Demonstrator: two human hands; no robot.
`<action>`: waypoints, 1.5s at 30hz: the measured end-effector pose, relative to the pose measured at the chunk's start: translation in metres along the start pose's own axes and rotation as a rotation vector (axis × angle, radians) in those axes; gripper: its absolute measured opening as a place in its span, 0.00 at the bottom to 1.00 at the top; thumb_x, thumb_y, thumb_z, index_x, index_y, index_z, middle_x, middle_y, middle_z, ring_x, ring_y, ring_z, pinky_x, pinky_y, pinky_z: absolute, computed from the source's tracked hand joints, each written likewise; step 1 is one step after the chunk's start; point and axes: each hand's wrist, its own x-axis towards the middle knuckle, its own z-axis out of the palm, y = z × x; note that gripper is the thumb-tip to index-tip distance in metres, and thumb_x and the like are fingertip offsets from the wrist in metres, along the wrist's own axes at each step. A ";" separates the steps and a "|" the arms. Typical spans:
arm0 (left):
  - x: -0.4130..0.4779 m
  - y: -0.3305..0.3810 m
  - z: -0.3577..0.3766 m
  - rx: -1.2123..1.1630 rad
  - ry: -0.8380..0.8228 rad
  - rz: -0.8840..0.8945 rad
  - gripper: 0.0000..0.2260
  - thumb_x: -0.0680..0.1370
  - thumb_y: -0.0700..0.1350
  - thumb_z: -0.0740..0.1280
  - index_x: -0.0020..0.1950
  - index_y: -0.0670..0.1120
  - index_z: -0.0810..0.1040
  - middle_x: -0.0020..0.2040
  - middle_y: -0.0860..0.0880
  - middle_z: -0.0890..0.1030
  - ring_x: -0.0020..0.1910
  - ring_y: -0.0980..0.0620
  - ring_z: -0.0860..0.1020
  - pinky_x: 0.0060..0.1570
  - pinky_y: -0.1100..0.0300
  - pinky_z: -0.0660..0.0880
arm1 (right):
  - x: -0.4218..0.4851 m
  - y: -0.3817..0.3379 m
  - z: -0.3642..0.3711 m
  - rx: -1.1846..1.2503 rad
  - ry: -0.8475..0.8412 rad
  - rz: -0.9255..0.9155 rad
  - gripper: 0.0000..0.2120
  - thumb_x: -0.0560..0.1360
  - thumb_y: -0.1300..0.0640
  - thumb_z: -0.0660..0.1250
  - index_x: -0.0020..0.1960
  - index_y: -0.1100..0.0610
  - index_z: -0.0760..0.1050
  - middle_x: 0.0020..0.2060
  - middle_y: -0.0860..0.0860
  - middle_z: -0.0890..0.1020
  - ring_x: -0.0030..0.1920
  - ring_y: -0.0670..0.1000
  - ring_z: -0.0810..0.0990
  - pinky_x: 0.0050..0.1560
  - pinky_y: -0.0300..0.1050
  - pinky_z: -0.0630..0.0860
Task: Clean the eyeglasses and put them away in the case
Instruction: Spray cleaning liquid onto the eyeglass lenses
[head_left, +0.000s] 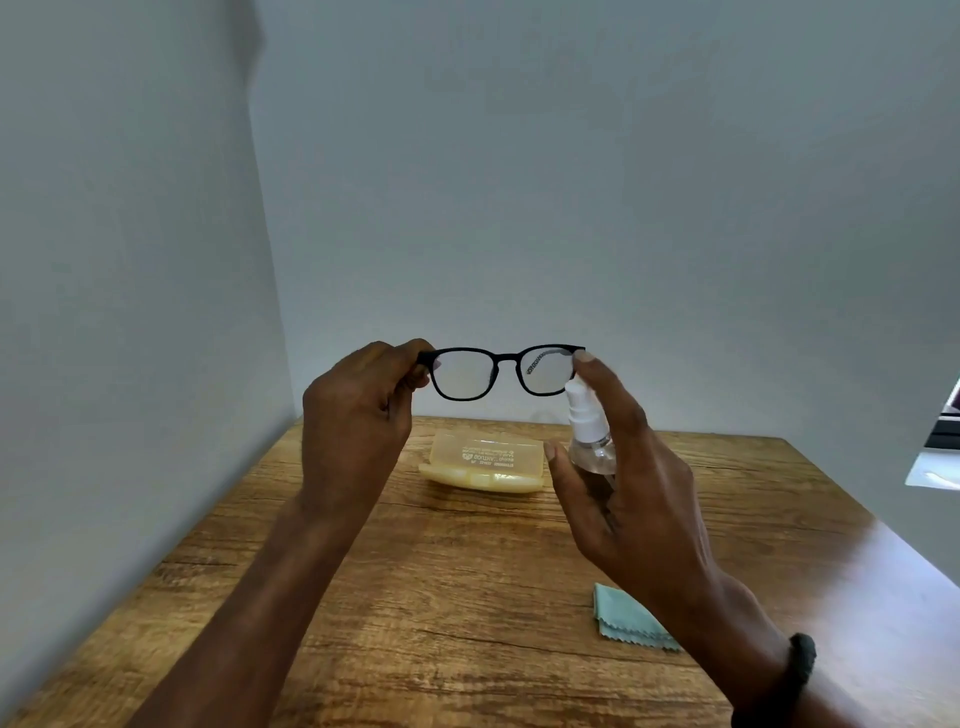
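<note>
Glasses pinched at nine o'clock by your left hand face the sprayer your right hand wraps, forefinger atop, ready to mist lenses.

Open table in front; case and cloth occupy spots.

Black glasses are held up by the left hand, a spray bottle by the right hand, above a table bearing an open case and a cloth.
</note>
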 end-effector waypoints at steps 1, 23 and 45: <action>-0.001 0.002 0.001 0.045 -0.023 0.035 0.08 0.80 0.39 0.68 0.54 0.42 0.85 0.42 0.48 0.85 0.40 0.49 0.83 0.40 0.50 0.81 | 0.000 0.001 -0.001 -0.022 0.018 0.018 0.31 0.79 0.50 0.67 0.78 0.51 0.59 0.46 0.40 0.74 0.30 0.39 0.73 0.31 0.28 0.71; -0.017 0.033 0.022 0.101 -0.107 0.299 0.12 0.81 0.43 0.69 0.63 0.43 0.82 0.46 0.48 0.86 0.43 0.49 0.84 0.38 0.52 0.82 | 0.011 0.019 -0.013 -0.384 0.058 -0.001 0.08 0.70 0.58 0.76 0.48 0.54 0.80 0.40 0.46 0.79 0.31 0.47 0.74 0.26 0.42 0.72; -0.023 0.030 0.041 -1.264 -0.308 -1.026 0.18 0.74 0.50 0.75 0.63 0.48 0.83 0.57 0.45 0.87 0.38 0.57 0.81 0.32 0.64 0.77 | 0.064 0.020 0.009 0.946 0.103 0.463 0.07 0.74 0.61 0.74 0.51 0.61 0.82 0.36 0.53 0.81 0.30 0.53 0.78 0.33 0.45 0.77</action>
